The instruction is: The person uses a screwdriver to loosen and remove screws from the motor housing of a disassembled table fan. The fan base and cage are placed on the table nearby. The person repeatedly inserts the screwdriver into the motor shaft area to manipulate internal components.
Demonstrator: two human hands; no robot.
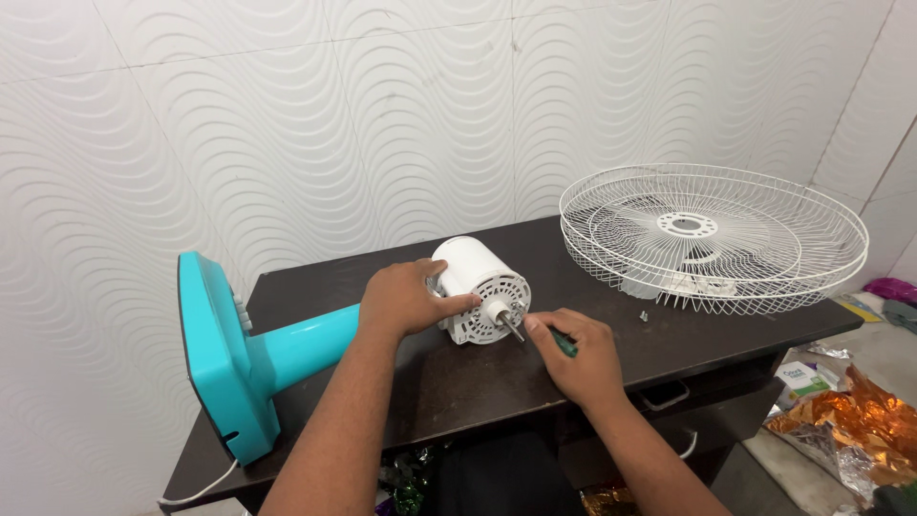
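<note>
Both forearms reach in from below: the right hand (573, 355) has its fingers clamped on a green-handled screwdriver (564, 343) beside the motor shaft (508, 321), while the left hand (406, 298) wraps the white fan motor (478, 287), seemingly steadying it on the dark table (458, 382). Beyond lie the turquoise stand (239, 354) at left, the white wire grille (712, 234) at right, and orange foil wrapping (855, 425) on the floor.

Lying at the lower right of the frame, on the floor beside the dark table: a small white and green carton (800, 380), showing a printed face. Sitting just right of it, a crumpled wrapper (864, 425) of shiny copper and silver foil. Peeking in at the far right edge, a purple packet (894, 289), mostly cut off.
</note>
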